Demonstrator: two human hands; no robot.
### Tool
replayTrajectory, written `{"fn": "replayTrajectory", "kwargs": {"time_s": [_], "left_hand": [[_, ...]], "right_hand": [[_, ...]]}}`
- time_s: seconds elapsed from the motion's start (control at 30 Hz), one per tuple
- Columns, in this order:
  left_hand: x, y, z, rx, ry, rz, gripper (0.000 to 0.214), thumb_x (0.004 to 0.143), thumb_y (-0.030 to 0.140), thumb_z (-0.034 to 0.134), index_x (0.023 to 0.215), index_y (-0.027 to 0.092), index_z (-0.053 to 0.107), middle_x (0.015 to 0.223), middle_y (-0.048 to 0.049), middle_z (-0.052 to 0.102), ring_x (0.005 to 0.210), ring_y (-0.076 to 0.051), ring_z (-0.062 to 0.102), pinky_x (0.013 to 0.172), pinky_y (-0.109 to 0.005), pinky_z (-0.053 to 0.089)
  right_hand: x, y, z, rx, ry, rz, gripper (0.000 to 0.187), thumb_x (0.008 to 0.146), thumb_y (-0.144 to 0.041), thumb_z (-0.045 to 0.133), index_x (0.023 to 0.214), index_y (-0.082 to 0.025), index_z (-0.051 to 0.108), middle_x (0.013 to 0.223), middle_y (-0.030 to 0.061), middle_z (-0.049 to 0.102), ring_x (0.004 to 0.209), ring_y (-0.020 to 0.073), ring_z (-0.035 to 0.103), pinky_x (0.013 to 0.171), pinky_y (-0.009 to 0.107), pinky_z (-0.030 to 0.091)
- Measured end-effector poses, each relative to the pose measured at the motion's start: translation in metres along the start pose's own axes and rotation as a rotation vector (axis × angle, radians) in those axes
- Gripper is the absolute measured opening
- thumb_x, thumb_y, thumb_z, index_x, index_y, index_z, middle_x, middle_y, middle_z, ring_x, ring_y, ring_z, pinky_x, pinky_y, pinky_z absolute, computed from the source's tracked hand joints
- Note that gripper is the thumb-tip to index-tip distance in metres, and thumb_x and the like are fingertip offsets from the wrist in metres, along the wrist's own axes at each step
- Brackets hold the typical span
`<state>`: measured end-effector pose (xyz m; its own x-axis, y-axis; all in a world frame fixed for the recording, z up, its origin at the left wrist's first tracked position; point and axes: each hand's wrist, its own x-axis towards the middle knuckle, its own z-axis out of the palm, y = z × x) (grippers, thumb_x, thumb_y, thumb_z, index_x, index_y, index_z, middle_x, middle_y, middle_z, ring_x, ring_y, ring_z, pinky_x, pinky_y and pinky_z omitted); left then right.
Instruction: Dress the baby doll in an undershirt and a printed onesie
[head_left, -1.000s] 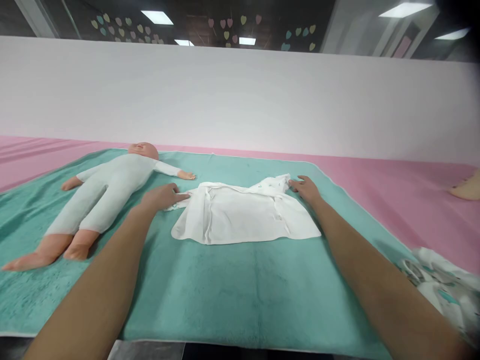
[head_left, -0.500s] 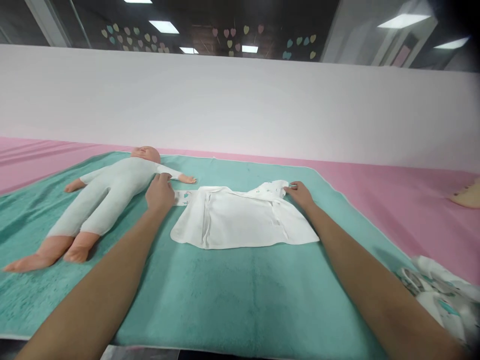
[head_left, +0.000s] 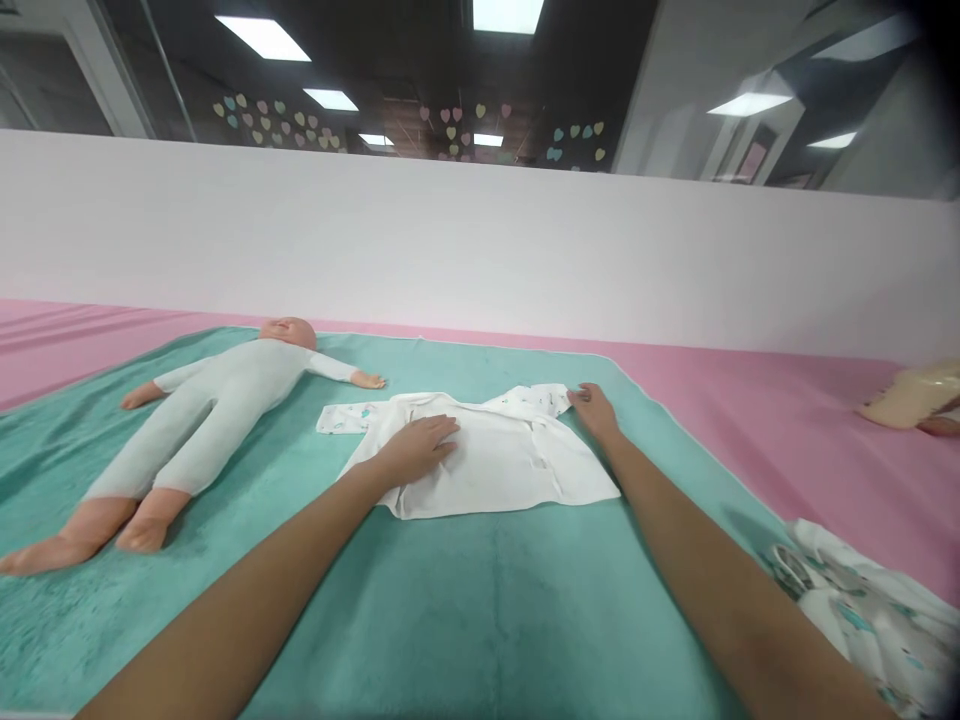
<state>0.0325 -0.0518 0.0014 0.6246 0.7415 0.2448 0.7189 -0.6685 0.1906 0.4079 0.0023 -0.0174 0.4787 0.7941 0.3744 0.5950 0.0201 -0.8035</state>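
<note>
A white baby shirt (head_left: 495, 460) with small-print sleeves lies spread out on a teal towel (head_left: 420, 620). My left hand (head_left: 417, 448) rests on the left part of its body, palm down with the fingers stretched out. At the far right, my right hand (head_left: 594, 408) pinches the end of the right sleeve between thumb and fingers. The left sleeve lies flat, pointing left, with nobody touching it. Left of the shirt a baby doll (head_left: 240, 390) in a pale bodysuit lies on its back, one arm reaching toward the shirt.
Folded printed baby clothes (head_left: 870, 610) lie at the right front. A pink sheet (head_left: 750, 410) runs under the towel, up to a white wall (head_left: 450, 250) behind. At the far right edge there is a beige, limb-like object (head_left: 911, 395), partly cut off.
My left hand has let go of the left sleeve end and moved right onto the shirt's body, opening flat. My right hand stays at the right sleeve. The camera view has tilted up slightly.
</note>
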Motion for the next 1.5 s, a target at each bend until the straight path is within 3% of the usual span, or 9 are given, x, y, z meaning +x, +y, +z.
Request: {"fn": "replayTrajectory", "kwargs": {"time_s": [0.17,0.37,0.53,0.63,0.73,0.93,1.1,1.27,1.5], "left_hand": [[0.001,-0.011,0.007,0.035,-0.071,-0.043,0.055,0.093,0.052,0.021,0.138,0.026,0.036,0.149,-0.0042,0.032,0.139,-0.022,0.022,0.112,-0.047,0.019],[0.001,-0.016,0.008,0.094,0.034,-0.112,0.054,0.092,0.053,0.025,0.137,0.027,0.039,0.155,-0.0054,0.013,0.141,-0.026,0.011,0.111,-0.047,0.022],[0.004,-0.018,0.010,0.091,0.081,-0.117,0.052,0.091,0.049,0.031,0.137,0.027,0.039,0.155,-0.0060,0.008,0.142,-0.027,0.009,0.111,-0.046,0.022],[0.005,-0.021,0.012,0.096,0.077,-0.121,0.052,0.091,0.049,0.031,0.136,0.026,0.041,0.155,-0.0069,0.009,0.141,-0.026,0.011,0.112,-0.046,0.021],[0.005,-0.023,0.013,0.090,0.066,-0.110,0.051,0.091,0.049,0.031,0.134,0.026,0.043,0.155,-0.0072,0.010,0.141,-0.027,0.013,0.111,-0.047,0.022],[0.002,-0.025,0.009,0.068,0.057,-0.088,0.048,0.091,0.047,0.031,0.131,0.024,0.047,0.154,-0.0079,0.013,0.141,-0.027,0.015,0.111,-0.047,0.024],[0.001,-0.023,0.007,0.059,0.058,-0.074,0.045,0.091,0.043,0.035,0.128,0.023,0.049,0.154,-0.0077,0.013,0.141,-0.027,0.015,0.110,-0.048,0.025],[0.002,-0.018,0.004,0.121,0.180,-0.079,0.047,0.090,0.037,0.039,0.134,0.021,0.041,0.155,-0.0084,0.001,0.142,-0.028,0.007,0.111,-0.047,0.023],[0.004,-0.019,0.004,0.179,0.112,-0.075,0.040,0.092,0.035,0.034,0.127,0.022,0.048,0.152,-0.0071,0.024,0.141,-0.025,0.015,0.112,-0.051,0.017]], "right_hand": [[0.000,-0.003,0.009,0.031,-0.157,-0.028,0.031,0.055,-0.035,0.067,0.083,-0.020,0.065,0.064,-0.0022,0.058,0.061,0.0146,0.051,0.063,0.028,0.040],[0.000,-0.002,-0.002,0.055,-0.003,-0.012,0.040,0.072,-0.035,0.045,0.103,-0.015,0.060,0.062,-0.0014,0.053,0.055,0.0142,0.047,0.054,0.027,0.039],[-0.012,-0.014,-0.001,-0.085,0.130,-0.079,0.030,0.070,-0.028,0.049,0.095,-0.020,0.062,0.090,0.0053,0.055,0.072,0.0178,0.050,0.068,0.032,0.040],[-0.024,-0.028,0.003,-0.278,0.141,-0.314,0.032,0.077,-0.028,0.046,0.106,-0.021,0.059,0.113,0.0091,0.049,0.093,0.0223,0.049,0.078,0.036,0.041],[-0.032,-0.034,0.009,-0.449,0.040,-0.539,0.033,0.078,-0.018,0.045,0.107,-0.023,0.059,0.119,0.0083,0.051,0.109,0.0249,0.044,0.087,0.038,0.039],[-0.024,-0.020,0.008,-0.426,-0.414,-0.502,0.044,0.071,-0.007,0.044,0.108,-0.024,0.062,0.117,0.0021,0.061,0.112,0.0195,0.047,0.094,0.033,0.036],[-0.015,-0.012,-0.007,-0.454,-0.328,-0.400,0.019,0.079,-0.022,0.044,0.080,-0.020,0.063,0.091,0.0049,0.065,0.088,0.0206,0.054,0.081,0.034,0.040],[-0.025,-0.036,0.001,-0.425,-0.184,-0.357,0.025,0.087,-0.029,0.035,0.092,-0.019,0.057,0.098,0.0093,0.061,0.092,0.0219,0.053,0.082,0.035,0.038],[-0.079,-0.087,0.048,-0.360,-0.501,-0.624,0.037,0.089,-0.040,0.042,0.118,-0.019,0.053,0.126,0.0082,0.055,0.118,0.0232,0.046,0.099,0.037,0.035]]}}
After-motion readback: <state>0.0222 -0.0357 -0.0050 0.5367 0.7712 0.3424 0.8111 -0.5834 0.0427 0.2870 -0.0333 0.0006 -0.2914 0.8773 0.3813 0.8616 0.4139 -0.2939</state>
